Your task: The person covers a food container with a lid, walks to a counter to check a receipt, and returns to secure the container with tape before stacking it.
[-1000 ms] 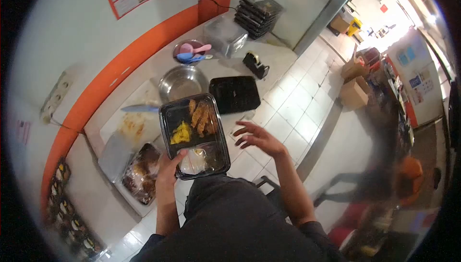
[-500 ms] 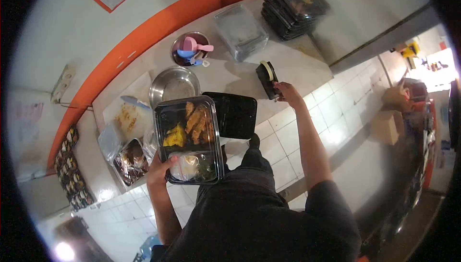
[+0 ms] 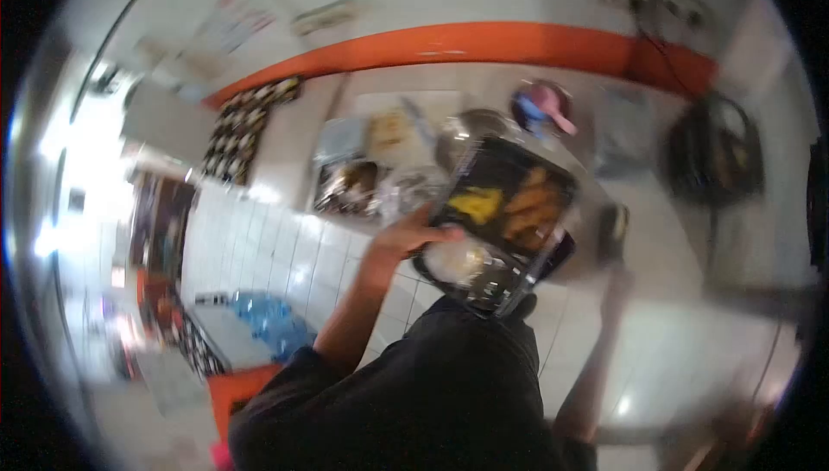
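My left hand (image 3: 413, 233) grips the near-left side of a meal box (image 3: 509, 164), thumb over its clear lid. Through the lid show fried pieces, yellow food and a plastic-wrapped white portion. The box is tilted and held in front of my body. My right hand (image 3: 617, 285) is smeared by motion at the counter's front edge. Right at its fingers lies a tape dispenser (image 3: 613, 227), also blurred. Part of a black tray (image 3: 554, 257) shows behind the box's lower right side.
Behind the box are a steel bowl (image 3: 458, 130) and a smaller bowl with pink and blue scoops (image 3: 542, 107). A cutting board (image 3: 440, 104) and a tray of dark food (image 3: 345, 188) are left. Stacked boxes (image 3: 712, 151) stand right. A blue water bottle (image 3: 272, 324) is lower left.
The view has swung left, so the counter appears farther right and more floor shows at left. The meal box stays in my left hand, now more tilted. My right hand remains by the tape dispenser.
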Demonstrator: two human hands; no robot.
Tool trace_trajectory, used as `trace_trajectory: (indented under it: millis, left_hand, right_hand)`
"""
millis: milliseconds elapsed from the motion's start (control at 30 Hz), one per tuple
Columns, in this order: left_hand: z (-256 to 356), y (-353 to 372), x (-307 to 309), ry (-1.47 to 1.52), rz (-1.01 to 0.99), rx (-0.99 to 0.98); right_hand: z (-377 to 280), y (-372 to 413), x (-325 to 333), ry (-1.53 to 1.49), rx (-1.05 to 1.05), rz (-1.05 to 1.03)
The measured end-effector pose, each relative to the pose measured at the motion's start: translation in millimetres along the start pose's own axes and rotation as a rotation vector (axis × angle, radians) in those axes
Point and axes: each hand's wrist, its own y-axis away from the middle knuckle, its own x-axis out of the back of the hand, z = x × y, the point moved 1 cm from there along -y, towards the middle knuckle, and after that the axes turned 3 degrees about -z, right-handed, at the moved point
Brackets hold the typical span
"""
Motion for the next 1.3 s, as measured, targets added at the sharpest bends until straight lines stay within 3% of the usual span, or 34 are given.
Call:
trace_trajectory:
  millis: [33,100,167,233,300,333,367,433,500,567,667,800,867,967,1067,1300]
  left_hand:
    - [1.8,-5.0,2.8,-0.115,-0.055,-0.035]
    - [17.5,5.4,-3.8,-0.051,-0.042,-0.118]
    - [11.9,2.7,-3.2,-0.007,-0.025,-0.039]
    - [-7.1,-12.2,12.2,0.095,-0.071,-0.178]
    - [20.2,1.7,-1.4,0.122,-0.049,-0.257]
    - [34.4,10.4,-5.3,0.158,0.02,-0.138]
    - [36.6,11.3,-5.2,0.11,0.091,-0.174]
    - [31.7,2.6,0.9,0.282,-0.072,-0.236]
    - [32.9,4.3,14.8,0.274,-0.04,-0.15]
    - [30.0,2.3,19.0,0.351,-0.046,-0.164]
    - [42.3,6.0,6.9,0.481,-0.063,-0.2]
    - [45.6,11.7,-3.3,0.479,-0.012,-0.252]
    - [44.0,12.5,-1.4,0.475,-0.014,-0.262]
    - [40.9,9.7,-4.4,0.505,-0.063,-0.227]
    - [43.8,16.0,-16.0,0.528,-0.169,-0.246]
    - [26.1,17.6,-19.4,0.554,-0.12,-0.294]
  right_hand:
    - [-4.0,-9.6,7.5,0.563,0.316,-0.026]
    - [93.5,-31.4,13.1,0.49,0.371,0.048]
    - [197.5,-56.9,27.3,0.342,0.386,0.018]
    - [114.6,-36.1,44.9,0.799,0.18,-0.293]
    - [-61.0,-7.9,43.7,0.413,0.178,-0.489]
    - [-146.3,2.9,38.9,0.138,0.061,-0.505]
    - [-194.5,3.5,31.7,0.029,0.104,-0.508]
    - [-280.5,11.7,21.8,-0.266,0.209,-0.581]
    - [-349.9,23.6,15.4,-0.232,0.495,-0.592]
    - [-394.2,39.2,14.7,-0.246,0.561,-0.715]
    - [-425.3,59.5,9.8,-0.308,0.539,-0.874]
    - [-442.9,67.6,1.2,-0.276,0.589,-0.877]
    - [-437.4,66.2,-9.9,-0.267,0.636,-0.799]
    - [-430.0,64.7,-21.8,-0.309,0.547,-0.862]
    - [-422.9,66.4,-27.3,-0.383,0.589,-0.853]
    - [-409.3,83.2,-36.3,-0.384,0.59,-0.718]
